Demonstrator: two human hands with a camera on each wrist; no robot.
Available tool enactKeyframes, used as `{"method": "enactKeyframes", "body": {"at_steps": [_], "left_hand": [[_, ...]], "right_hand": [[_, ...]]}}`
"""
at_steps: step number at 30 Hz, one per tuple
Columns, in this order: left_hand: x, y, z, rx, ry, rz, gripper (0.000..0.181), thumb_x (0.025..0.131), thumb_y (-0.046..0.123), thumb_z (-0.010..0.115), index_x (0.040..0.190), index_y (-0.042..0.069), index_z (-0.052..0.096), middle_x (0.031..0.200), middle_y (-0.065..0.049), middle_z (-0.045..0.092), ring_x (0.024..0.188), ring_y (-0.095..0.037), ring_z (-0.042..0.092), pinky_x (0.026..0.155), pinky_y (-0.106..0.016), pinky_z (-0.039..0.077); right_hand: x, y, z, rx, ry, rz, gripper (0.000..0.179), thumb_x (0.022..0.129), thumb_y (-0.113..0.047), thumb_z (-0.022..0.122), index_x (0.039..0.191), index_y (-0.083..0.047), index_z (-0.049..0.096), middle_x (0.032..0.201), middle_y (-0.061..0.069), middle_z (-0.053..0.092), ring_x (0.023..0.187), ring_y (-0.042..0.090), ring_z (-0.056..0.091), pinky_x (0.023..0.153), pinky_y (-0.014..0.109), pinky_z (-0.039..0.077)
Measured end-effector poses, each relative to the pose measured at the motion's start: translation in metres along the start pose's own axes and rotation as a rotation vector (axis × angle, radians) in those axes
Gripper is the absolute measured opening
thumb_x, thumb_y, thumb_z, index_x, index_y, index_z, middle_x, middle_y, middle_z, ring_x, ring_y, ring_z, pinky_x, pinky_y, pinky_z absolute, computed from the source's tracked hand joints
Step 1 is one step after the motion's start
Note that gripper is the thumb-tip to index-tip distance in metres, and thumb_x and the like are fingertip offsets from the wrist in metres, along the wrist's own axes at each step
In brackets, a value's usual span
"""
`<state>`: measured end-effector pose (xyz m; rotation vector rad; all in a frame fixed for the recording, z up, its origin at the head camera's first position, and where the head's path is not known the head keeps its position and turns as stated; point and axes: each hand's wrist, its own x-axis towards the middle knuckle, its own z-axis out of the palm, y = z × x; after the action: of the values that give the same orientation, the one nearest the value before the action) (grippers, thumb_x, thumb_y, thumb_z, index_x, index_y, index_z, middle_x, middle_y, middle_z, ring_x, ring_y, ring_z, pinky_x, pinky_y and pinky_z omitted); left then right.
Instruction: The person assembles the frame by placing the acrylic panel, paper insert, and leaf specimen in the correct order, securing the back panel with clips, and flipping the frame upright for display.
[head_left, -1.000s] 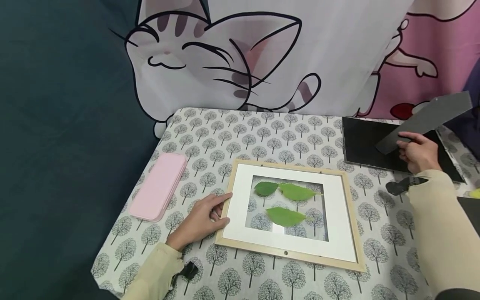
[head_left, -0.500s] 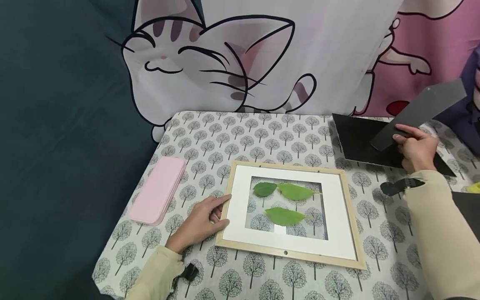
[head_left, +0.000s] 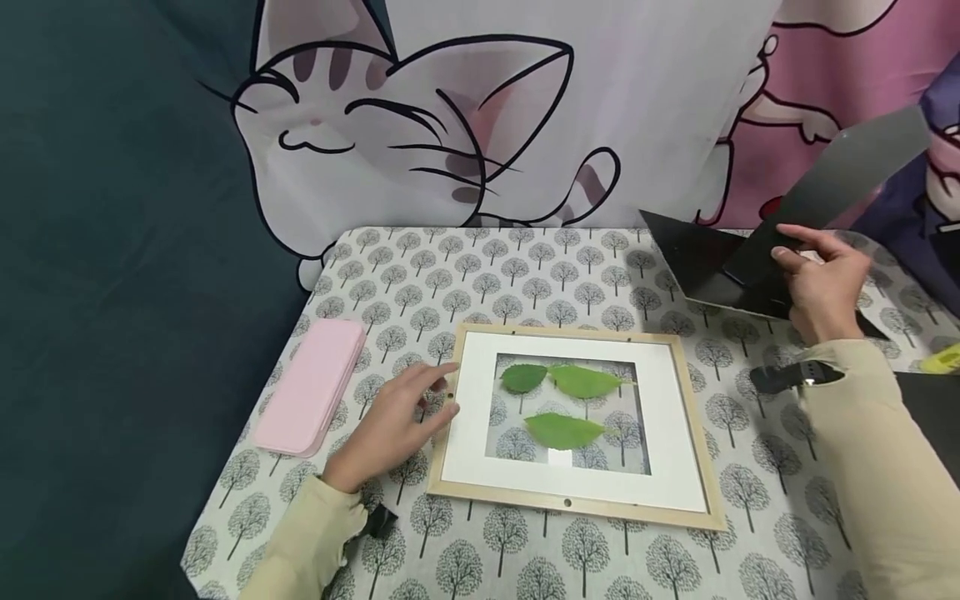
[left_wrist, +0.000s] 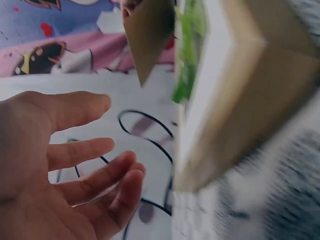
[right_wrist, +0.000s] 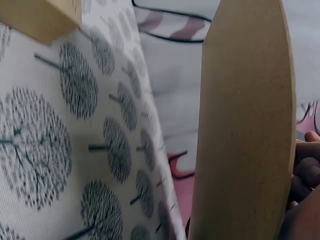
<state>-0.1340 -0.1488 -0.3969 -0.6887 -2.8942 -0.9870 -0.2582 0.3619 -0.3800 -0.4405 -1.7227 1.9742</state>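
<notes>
A picture frame of pale wood with a white mat lies on the table in the head view. Three green leaves show in its window. My left hand is beside the frame's left edge, fingers spread; the left wrist view shows it apart from the wood. At the far right my right hand grips the black backing board by its fold-out stand. The board is tilted, with its left side raised. In the right wrist view the board's brown face hides most of that hand.
A pink case lies left of the frame on the tree-patterned tablecloth. A black panel and a yellow object sit at the right edge. Behind the table hangs a cat-print curtain.
My right hand has raised the backing board from the table and tilted it. My left hand has let go of the frame's left edge and shifted slightly up.
</notes>
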Motion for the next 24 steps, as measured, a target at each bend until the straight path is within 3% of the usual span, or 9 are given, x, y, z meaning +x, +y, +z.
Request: {"method": "enactKeyframes", "body": {"at_steps": [7, 10, 15, 19, 24], "left_hand": [[0.025, 0.025, 0.004, -0.207, -0.032, 0.109, 0.042, 0.093, 0.01, 0.067, 0.134, 0.006, 0.06, 0.103, -0.008, 0.07, 0.093, -0.013, 0.066, 0.079, -0.02, 0.06], [0.037, 0.033, 0.011, -0.286, -0.053, 0.108, 0.041, 0.095, 0.011, 0.065, 0.135, 0.008, 0.059, 0.107, -0.008, 0.072, 0.096, -0.015, 0.069, 0.083, -0.02, 0.06], [0.053, 0.045, 0.022, -0.53, -0.086, -0.021, 0.045, 0.099, 0.015, 0.06, 0.143, 0.017, 0.052, 0.127, -0.01, 0.069, 0.115, -0.025, 0.069, 0.098, -0.024, 0.057], [0.068, 0.057, 0.027, -0.723, -0.098, -0.123, 0.051, 0.102, 0.016, 0.056, 0.151, 0.024, 0.042, 0.143, -0.015, 0.058, 0.125, -0.031, 0.064, 0.099, -0.029, 0.057], [0.082, 0.066, 0.03, -0.898, -0.095, -0.214, 0.054, 0.105, 0.02, 0.05, 0.155, 0.033, 0.033, 0.148, -0.017, 0.051, 0.12, -0.036, 0.065, 0.096, -0.034, 0.059]], "right_hand": [[-0.022, -0.004, 0.028, -0.034, -0.028, -0.161, 0.034, 0.08, 0.018, 0.067, 0.105, -0.003, 0.079, 0.066, -0.006, 0.056, 0.055, 0.004, 0.044, 0.047, 0.012, 0.034], [-0.037, -0.006, 0.041, -0.162, -0.067, -0.233, 0.033, 0.081, 0.013, 0.07, 0.108, -0.005, 0.079, 0.068, -0.012, 0.058, 0.059, 0.001, 0.046, 0.051, 0.01, 0.037], [-0.067, -0.007, 0.064, -0.362, -0.109, -0.376, 0.032, 0.083, 0.002, 0.074, 0.112, -0.01, 0.078, 0.069, -0.02, 0.056, 0.062, -0.004, 0.048, 0.057, 0.012, 0.036], [-0.091, -0.006, 0.082, -0.341, -0.158, -0.455, 0.032, 0.082, 0.005, 0.074, 0.112, -0.006, 0.077, 0.065, -0.02, 0.053, 0.061, -0.006, 0.048, 0.058, 0.013, 0.035], [-0.123, -0.005, 0.098, -0.317, -0.212, -0.547, 0.034, 0.08, 0.01, 0.075, 0.11, -0.003, 0.078, 0.064, -0.02, 0.051, 0.058, -0.007, 0.046, 0.057, 0.012, 0.034]]}}
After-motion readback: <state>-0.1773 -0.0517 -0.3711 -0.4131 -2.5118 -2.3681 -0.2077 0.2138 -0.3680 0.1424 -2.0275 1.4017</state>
